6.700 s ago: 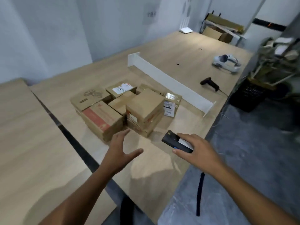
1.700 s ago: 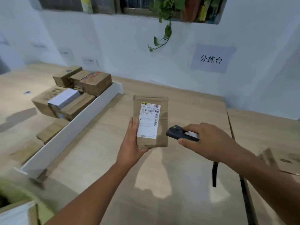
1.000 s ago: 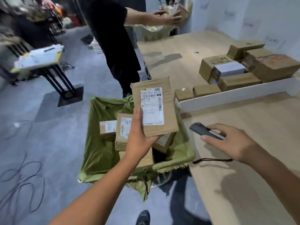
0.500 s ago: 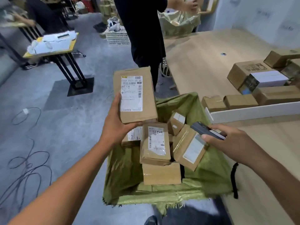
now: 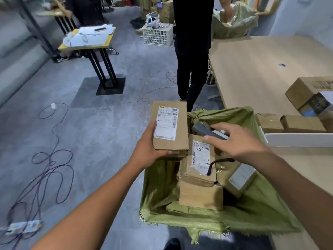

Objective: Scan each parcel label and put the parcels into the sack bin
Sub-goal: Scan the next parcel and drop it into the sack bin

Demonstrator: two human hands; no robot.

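Observation:
My left hand (image 5: 146,150) grips a flat brown cardboard parcel (image 5: 177,139) with a white label facing up, held over the left rim of the green sack bin (image 5: 259,212). My right hand (image 5: 239,141) holds a dark handheld scanner (image 5: 207,131) above the bin, just right of the parcel; its black wrist strap hangs down. Several labelled brown parcels (image 5: 200,177) lie piled inside the sack.
A wooden table (image 5: 261,69) runs along the right with more cardboard boxes (image 5: 304,92) behind a white divider (image 5: 297,139). A person in black (image 5: 192,51) stands beyond the bin. Loose cables (image 5: 48,168) lie on the grey floor at left, and a small stand table (image 5: 90,38) is farther back.
The parcel in my left hand has come lower and closer to the sack's rim. My right hand with the scanner has moved left, over the bin.

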